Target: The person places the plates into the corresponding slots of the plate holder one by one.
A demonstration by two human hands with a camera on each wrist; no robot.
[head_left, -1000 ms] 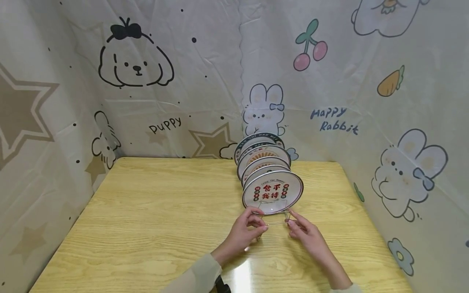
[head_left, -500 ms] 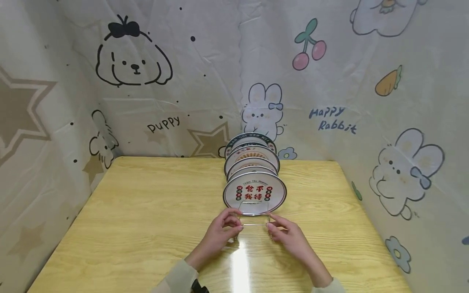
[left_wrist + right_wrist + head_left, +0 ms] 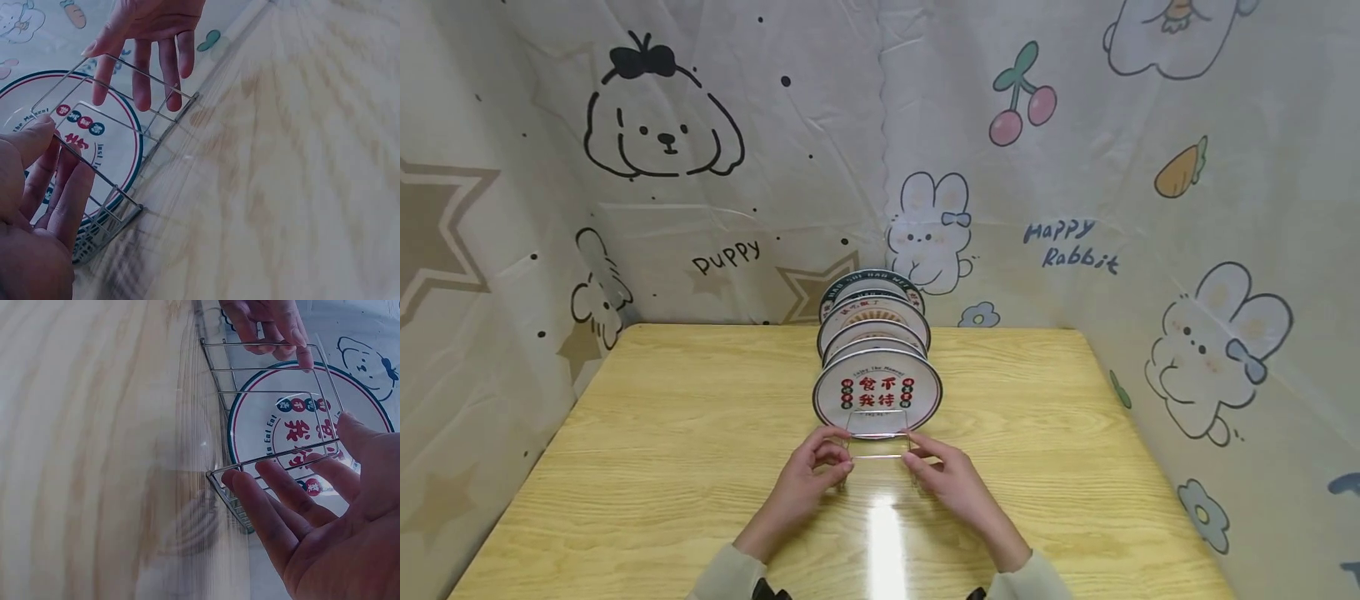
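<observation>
A wire plate rack (image 3: 877, 457) stands on the table, with several patterned round plates upright in a row in it. The front plate (image 3: 877, 392) is white with a dark rim and red and black characters. My left hand (image 3: 805, 477) pinches the left side of the rack's near end between thumb and fingers. On the opposite side, my right hand (image 3: 953, 479) holds the wire (image 3: 262, 460) the same way, its thumb on top and fingers beneath or beside it. The plates behind overlap, so only their upper parts show. Neither hand touches the plates' faces.
The pale wooden table (image 3: 662, 467) extends to both sides of the rack. A curtain (image 3: 820, 125) with cartoon drawings hangs behind the table and along its sides. A bright light reflection lies on the wood between the forearms.
Both hands and the rack with its plates have shifted left across the table. The row of plates now looks straighter from front to back. The head view has turned slightly.
</observation>
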